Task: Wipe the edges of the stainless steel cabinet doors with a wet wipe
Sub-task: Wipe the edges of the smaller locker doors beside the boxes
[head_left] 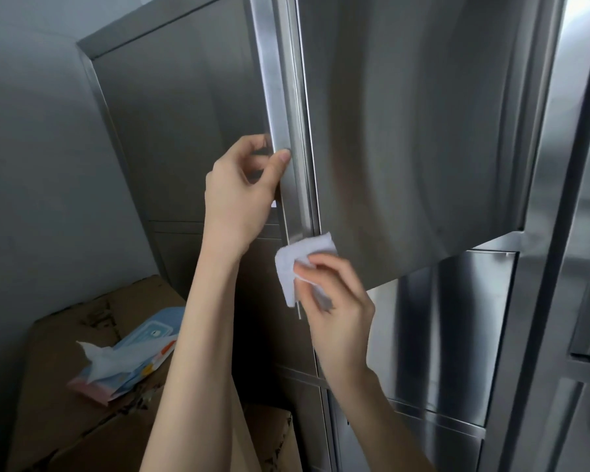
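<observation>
— Where's the wipe?
— The wipe (292, 267) is white and folded. It's pressed against the bottom corner of the open steel door (406, 131), on the long edge that faces us.
— Who's holding it?
— The right hand (338, 301) pinches it between the thumb and curled fingers, just below the door's lower rim.
— And the other one?
— The left hand (239, 195) grips the same edge higher up, thumb on the front strip and fingers hooked round behind (their tips are hidden).
— Anything nearby?
— A cardboard box (58, 386) sits low on the left by the grey wall (31, 165). On it lies a blue-and-pink pack of wipes (143, 349) with one white sheet sticking up.
</observation>
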